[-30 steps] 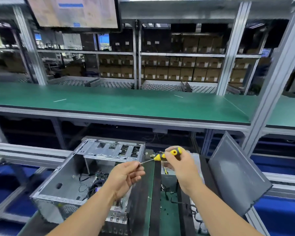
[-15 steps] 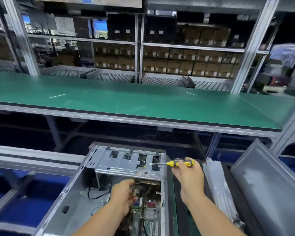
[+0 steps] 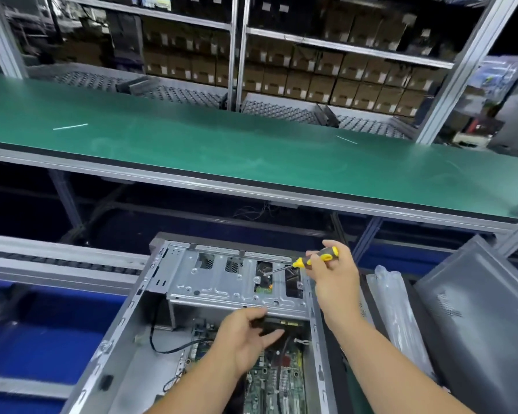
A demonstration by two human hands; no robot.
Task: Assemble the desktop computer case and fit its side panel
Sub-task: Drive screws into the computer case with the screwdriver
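Two hands: left hand (image 3: 245,339) reached inside one computer case (image 3: 192,309), grip unclear; right hand (image 3: 332,279) gripped one screwdriver (image 3: 317,259).
Side panels: one (image 3: 485,309), leaning.
Writing: none legible.

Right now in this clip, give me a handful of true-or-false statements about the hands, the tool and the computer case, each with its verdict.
1. The right hand holds a screwdriver with a yellow and black handle. True.
2. The screwdriver's tip points down at the metal drive cage of the computer case. True.
3. The side panel is already fitted on the case. False: the case is open, and the grey panel leans to its right.
4. The left hand rests on the green shelf. False: it reaches inside the case, just below the drive cage.
5. A circuit board shows inside the case. True.
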